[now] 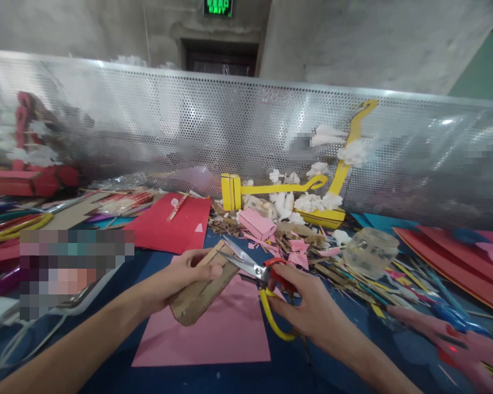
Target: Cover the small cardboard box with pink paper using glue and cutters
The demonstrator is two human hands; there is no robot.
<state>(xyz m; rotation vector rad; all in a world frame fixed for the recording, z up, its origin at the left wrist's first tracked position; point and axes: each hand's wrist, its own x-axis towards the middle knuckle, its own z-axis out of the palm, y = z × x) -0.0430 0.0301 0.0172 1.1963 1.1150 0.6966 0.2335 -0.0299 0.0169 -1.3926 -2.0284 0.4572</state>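
My left hand [193,273] is closed around a brown cardboard piece [201,298], folded like a small box and tilted upward. In my right hand [302,290] are scissors [254,268] with one red and one yellow handle loop. Their blades are spread and reach the upper end of the cardboard; whether they are cutting into it I cannot tell. Below both hands a pink paper sheet [213,347] lies flat on the blue table [110,358].
Cardboard and pink scraps [296,246] are heaped behind my hands. Yellow paper models with white fluff [285,205] stand at the perforated metal screen [213,126]. Red paper [168,221] lies at left, a pink glue gun [447,334] at right, with a clear block [372,251] behind it.
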